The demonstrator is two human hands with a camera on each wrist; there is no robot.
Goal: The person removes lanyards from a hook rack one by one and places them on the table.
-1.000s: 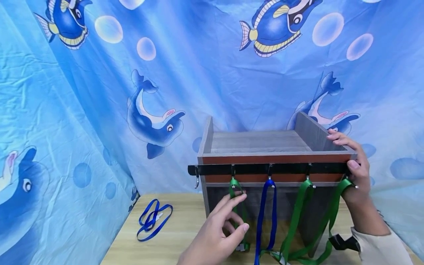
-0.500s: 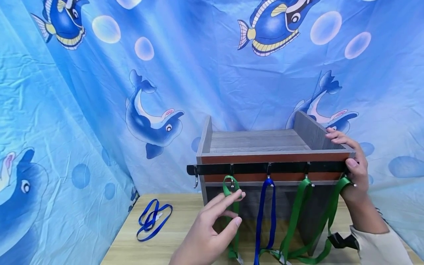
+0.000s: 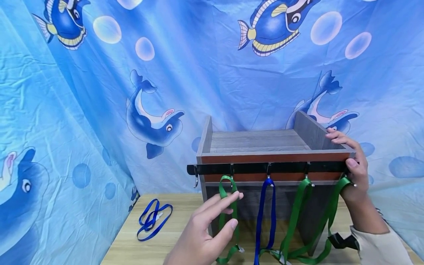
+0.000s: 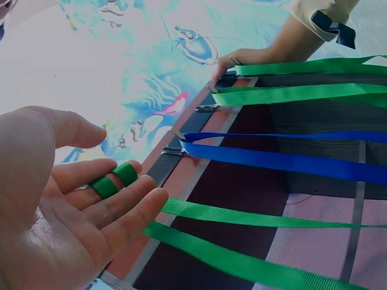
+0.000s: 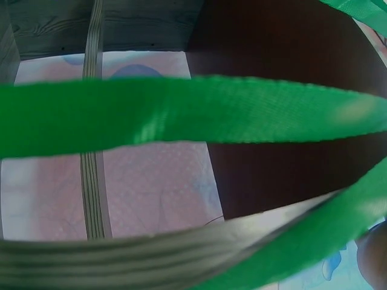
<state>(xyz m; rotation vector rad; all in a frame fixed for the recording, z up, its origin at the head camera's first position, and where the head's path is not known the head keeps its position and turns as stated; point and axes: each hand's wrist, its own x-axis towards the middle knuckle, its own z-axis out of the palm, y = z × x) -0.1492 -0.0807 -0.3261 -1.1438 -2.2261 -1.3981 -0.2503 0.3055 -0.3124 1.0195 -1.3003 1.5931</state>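
Between the fingers of my left hand (image 3: 205,232) a green lanyard (image 3: 222,188) is pinched, its small loop standing up beside the second hook from the left. In the left wrist view its ribbon (image 4: 242,257) trails away from the fingers, with the thumb apart. My right hand (image 3: 361,173) grips the right front corner of a grey wooden shelf (image 3: 258,141), thumb in front and fingers over the side panel. From the black hook rail (image 3: 251,168) hang a blue lanyard (image 3: 260,213) and two more green lanyards, one (image 3: 299,202) near the right hand.
A loose blue lanyard (image 3: 149,222) lies coiled on the wooden table (image 3: 185,206), left of the shelf. The leftmost hook (image 3: 196,181) is bare. Behind everything hangs a blue cloth (image 3: 212,84) printed with dolphins and fish. Green ribbon (image 5: 151,115) crosses the right wrist view.
My left hand has drawn back to the left with the green lanyard, whose loop has shifted left from the second hook. My right hand stays on the shelf corner.
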